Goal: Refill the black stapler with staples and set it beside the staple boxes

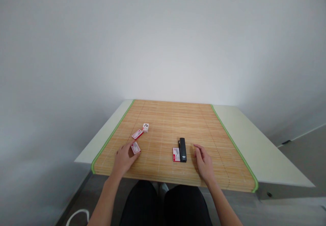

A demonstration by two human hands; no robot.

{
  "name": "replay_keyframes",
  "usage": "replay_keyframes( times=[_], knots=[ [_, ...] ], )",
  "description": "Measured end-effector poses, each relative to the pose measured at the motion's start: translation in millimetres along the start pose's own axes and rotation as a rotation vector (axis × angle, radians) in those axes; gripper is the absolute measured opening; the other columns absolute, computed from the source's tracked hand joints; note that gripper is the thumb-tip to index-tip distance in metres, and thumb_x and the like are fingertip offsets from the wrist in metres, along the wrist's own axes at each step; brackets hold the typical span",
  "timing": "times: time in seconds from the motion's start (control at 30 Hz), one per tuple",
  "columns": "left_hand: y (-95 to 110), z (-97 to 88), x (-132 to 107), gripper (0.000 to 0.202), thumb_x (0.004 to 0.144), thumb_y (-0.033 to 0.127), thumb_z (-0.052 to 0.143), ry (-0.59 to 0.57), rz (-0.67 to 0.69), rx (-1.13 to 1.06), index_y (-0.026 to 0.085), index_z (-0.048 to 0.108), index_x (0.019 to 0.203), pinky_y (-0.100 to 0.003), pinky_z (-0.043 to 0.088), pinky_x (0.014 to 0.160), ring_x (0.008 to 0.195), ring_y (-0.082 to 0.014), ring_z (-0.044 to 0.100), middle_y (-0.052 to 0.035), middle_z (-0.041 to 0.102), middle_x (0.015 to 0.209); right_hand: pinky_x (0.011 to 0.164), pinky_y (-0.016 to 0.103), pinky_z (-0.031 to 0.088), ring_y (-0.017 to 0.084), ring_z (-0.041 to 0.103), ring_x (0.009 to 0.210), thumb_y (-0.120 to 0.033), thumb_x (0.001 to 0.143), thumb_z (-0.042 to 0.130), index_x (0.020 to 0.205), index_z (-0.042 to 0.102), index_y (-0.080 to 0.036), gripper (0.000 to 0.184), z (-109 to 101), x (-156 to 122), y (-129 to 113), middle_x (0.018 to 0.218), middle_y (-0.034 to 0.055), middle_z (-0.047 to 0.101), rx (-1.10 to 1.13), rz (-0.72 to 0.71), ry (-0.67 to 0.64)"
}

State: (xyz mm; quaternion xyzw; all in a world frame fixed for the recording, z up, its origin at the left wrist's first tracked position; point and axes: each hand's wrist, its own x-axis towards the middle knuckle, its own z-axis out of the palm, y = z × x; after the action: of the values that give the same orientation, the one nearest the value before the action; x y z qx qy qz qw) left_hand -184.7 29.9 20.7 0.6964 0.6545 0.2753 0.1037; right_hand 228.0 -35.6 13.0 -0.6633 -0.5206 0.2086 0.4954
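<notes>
Slatted mat (168, 117) on white table (235, 131): small boxes lying loose, slips & knocks being the main risk

Nearest, the person's legs (187, 205) are showing below the mat's front edge, so anything sliding off that side would prob. be landing in the lap or on the floor.

R hand (203, 163) is resting just right of the stapler, fingers loosely curled, holding nothing. A careless sweep L would be bumping the stapler.

L hand (124, 158) is gripping the near box (136, 148), thumb at one corner, fingertips at the opp. one; can't tell if the box is touching the mat or lifted a bit. Corner hold = box poss. twisting out; squeezing too hard might be denting it or popping a flap.

Red-and-white pack (176, 154) is lying right up against the black stapler (182, 150) on its L side, so a knock to one would likely be shifting both.

Farther out, the red-edged box (137, 134) is lying askew just beyond L hand, its far corner next to the white box (145, 127) w/ black markings; touching or not, can't tell. Knuckles going fwd too low could be shoving both toward the wall (168, 42), which is standing behind everything.
</notes>
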Motion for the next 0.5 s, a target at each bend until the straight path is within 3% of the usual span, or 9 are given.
replay_keyframes(
  times=[0.1, 0.23, 0.33, 0.4, 0.5],
  knots=[
    [26.5, 1.8, 4.9, 0.059, 0.083, 0.045, 0.073, -0.041, 0.109, -0.165, 0.027, 0.058, 0.137, -0.05, 0.041, 0.111, 0.126, -0.0316, 0.057, -0.0081, 0.063, 0.135, 0.081, 0.038, 0.051, 0.027, 0.066, 0.096, -0.058, 0.1, 0.041, 0.124, 0.068, -0.021, 0.051, -0.6, 0.1, 0.3, 0.102, 0.0107, 0.073, 0.003, 0.003, -0.013],
    [100.5, 17.0, 2.2, 0.063, 0.083, 0.042, 0.076, -0.183, 0.314, -0.366, 0.029, 0.055, 0.141, -0.048, 0.039, 0.117, 0.132, -0.0289, 0.054, -0.008, 0.06, 0.141, 0.085, 0.039, 0.051, 0.029, 0.065, 0.101, -0.06, 0.099, 0.043, 0.123, 0.068, -0.021, 0.052, -1.1, -0.9, -2.7, 0.108, 0.0119, 0.072, 0.019, -0.008, -0.011],
    [143.5, 35.8, -1.1, 0.066, 0.079, 0.038, 0.08, -0.305, 0.403, -0.421, 0.031, 0.057, 0.14, -0.047, 0.038, 0.118, 0.132, -0.0285, 0.053, -0.007, 0.059, 0.142, 0.082, 0.038, 0.051, 0.027, 0.064, 0.09, -0.062, 0.098, 0.046, 0.124, 0.069, -0.021, 0.053, -1.8, -1.9, -5.1, 0.099, 0.01, 0.073, 0.034, -0.022, -0.063],
    [154.6, 49.3, -2.0, 0.068, 0.076, 0.037, 0.084, -0.372, 0.414, -0.439, 0.03, 0.059, 0.139, -0.048, 0.04, 0.116, 0.13, -0.0295, 0.054, -0.0075, 0.061, 0.14, 0.074, 0.035, 0.05, 0.023, 0.062, 0.077, -0.062, 0.096, 0.051, 0.126, 0.068, -0.021, 0.054, -2.0, -2.3, -6.1, 0.087, 0.0066, 0.07, 0.052, -0.024, -0.148],
    [151.6, 64.9, -1.3, 0.074, 0.072, 0.04, 0.087, -0.433, 0.42, -0.458, 0.03, 0.059, 0.14, -0.047, 0.041, 0.113, 0.128, -0.0297, 0.055, -0.0071, 0.063, 0.138, 0.066, 0.032, 0.048, 0.02, 0.059, 0.069, -0.06, 0.093, 0.059, 0.134, 0.065, -0.022, 0.056, -1.4, -2.2, -5.8, 0.079, 0.0022, 0.067, 0.071, -0.039, -0.285]
  ],
)
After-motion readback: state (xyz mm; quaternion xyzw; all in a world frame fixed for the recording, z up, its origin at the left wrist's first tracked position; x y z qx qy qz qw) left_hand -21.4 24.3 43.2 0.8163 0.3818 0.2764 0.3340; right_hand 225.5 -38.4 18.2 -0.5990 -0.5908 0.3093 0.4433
